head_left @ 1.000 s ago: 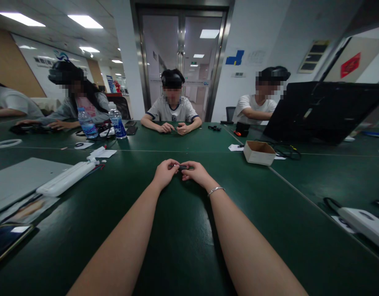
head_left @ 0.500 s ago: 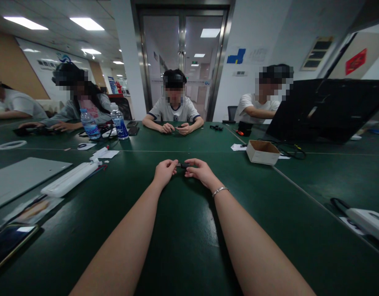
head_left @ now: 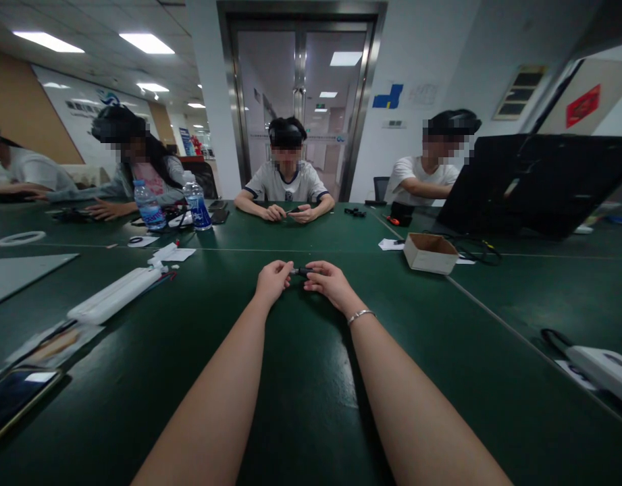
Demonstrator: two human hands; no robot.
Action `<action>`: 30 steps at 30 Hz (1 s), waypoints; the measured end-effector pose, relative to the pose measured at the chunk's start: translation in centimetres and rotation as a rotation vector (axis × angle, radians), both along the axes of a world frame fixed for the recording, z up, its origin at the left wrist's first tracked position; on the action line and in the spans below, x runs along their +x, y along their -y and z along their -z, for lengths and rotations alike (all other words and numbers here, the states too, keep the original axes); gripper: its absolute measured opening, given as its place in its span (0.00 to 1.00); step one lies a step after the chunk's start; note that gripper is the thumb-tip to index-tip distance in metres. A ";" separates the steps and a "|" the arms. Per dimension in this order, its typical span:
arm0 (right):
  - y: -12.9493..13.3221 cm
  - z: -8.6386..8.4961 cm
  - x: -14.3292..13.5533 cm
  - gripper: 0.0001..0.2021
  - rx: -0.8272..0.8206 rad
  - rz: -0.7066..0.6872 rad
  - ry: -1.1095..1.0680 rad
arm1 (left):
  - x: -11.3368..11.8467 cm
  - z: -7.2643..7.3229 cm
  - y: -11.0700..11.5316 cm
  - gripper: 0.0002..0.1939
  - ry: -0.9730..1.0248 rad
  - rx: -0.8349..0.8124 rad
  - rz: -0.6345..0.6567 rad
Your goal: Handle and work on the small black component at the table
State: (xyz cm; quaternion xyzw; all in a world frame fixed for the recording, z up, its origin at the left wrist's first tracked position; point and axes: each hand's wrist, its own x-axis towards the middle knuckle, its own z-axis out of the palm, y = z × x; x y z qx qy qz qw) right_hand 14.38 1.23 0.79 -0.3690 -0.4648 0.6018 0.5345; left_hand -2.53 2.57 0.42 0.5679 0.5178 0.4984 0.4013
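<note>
Where both forearms run from the near edge toward the middle of the dark green desk, the left hand and the right hand meet with fingers curled, each pinching one end of a small dark rod-shaped object. The object sits between the fingertips, just above the desk surface; it is too small and dark to identify, and its ends are hidden by the fingers. A thin silver bracelet circles the right wrist. To the left lie a long white plastic case and, cut off by the frame edge, a dark phone with a glossy screen. Farther left stand two clear water bottles with blue labels. To the right, an open brown cardboard box rests near a black laptop lid that hides what is behind it. At the far side, a seated person in a white shirt holds something small, not discernible.
</note>
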 end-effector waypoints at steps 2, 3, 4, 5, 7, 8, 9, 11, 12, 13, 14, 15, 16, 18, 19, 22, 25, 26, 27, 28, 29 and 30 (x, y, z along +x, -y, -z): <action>0.0 -0.1 0.0 0.07 0.001 -0.003 -0.018 | 0.0 0.0 -0.1 0.17 -0.002 -0.017 0.029; 0.0 -0.1 0.0 0.07 0.003 -0.008 -0.025 | -0.1 0.0 -0.1 0.16 -0.014 -0.015 0.039; 0.1 -0.1 0.0 0.07 0.005 -0.012 -0.031 | 0.0 0.1 -0.3 0.16 -0.029 -0.008 0.045; 0.1 -0.1 0.0 0.07 0.005 -0.012 -0.038 | 0.0 0.3 -0.4 0.16 -0.043 0.001 0.048; 0.1 -0.2 0.0 0.09 -0.006 -0.005 -0.047 | 0.0 0.6 -0.6 0.17 -0.066 0.017 0.045; 0.1 -0.2 0.0 0.10 -0.014 -0.003 -0.049 | 0.0 0.8 -0.6 0.17 -0.076 0.025 0.038; 0.2 -0.3 0.0 0.10 -0.022 -0.003 -0.050 | 0.1 0.8 -0.6 0.17 -0.084 0.032 0.029; 0.2 -0.4 0.0 0.10 -0.031 -0.010 -0.055 | 0.1 0.7 -0.5 0.17 -0.103 0.049 0.012; 0.3 -0.4 0.0 0.10 -0.029 -0.013 -0.060 | 0.1 0.6 -0.3 0.17 -0.114 0.057 0.006; 0.3 -0.5 0.0 0.10 -0.027 -0.015 -0.065 | 0.1 0.5 -0.2 0.17 -0.126 0.063 -0.001; 0.4 -0.5 0.0 0.09 -0.025 -0.015 -0.069 | 0.1 0.3 -0.1 0.17 -0.137 0.067 -0.006; 0.4 -0.6 0.0 0.09 -0.026 -0.013 -0.071 | 0.2 0.2 0.0 0.17 -0.145 0.070 -0.011; 0.5 -0.6 -0.1 0.09 -0.029 -0.010 -0.073 | 0.2 0.1 0.1 0.17 -0.148 0.074 -0.016; 0.5 -0.7 -0.1 0.09 -0.035 -0.006 -0.074 | 0.3 -0.1 0.2 0.17 -0.145 0.077 -0.022; 0.5 -0.7 -0.1 0.09 -0.037 -0.006 -0.076 | 0.3 -0.1 0.2 0.17 -0.142 0.077 -0.023; 0.5 -0.8 -0.1 0.10 -0.039 -0.012 -0.076 | 0.3 -0.2 0.3 0.17 -0.139 0.072 -0.021; 0.5 -0.7 0.0 0.10 -0.040 -0.017 -0.072 | 0.3 -0.5 0.6 0.17 -0.148 0.064 -0.024; 0.5 -0.7 0.0 0.10 -0.038 -0.020 -0.072 | 0.4 -0.6 0.7 0.17 -0.154 0.060 -0.028; 0.5 -0.7 0.0 0.10 -0.037 -0.024 -0.071 | 0.4 -0.8 0.8 0.17 -0.159 0.058 -0.032; 0.5 -0.7 0.0 0.09 -0.035 -0.029 -0.070 | 0.4 -0.9 0.9 0.17 -0.163 0.058 -0.037; 0.5 -0.7 0.1 0.09 -0.034 -0.033 -0.068 | 0.4 -1.0 1.0 0.17 -0.167 0.058 -0.043; 0.5 -0.7 0.1 0.08 -0.031 -0.037 -0.065 | 0.4 -1.1 1.1 0.17 -0.170 0.058 -0.049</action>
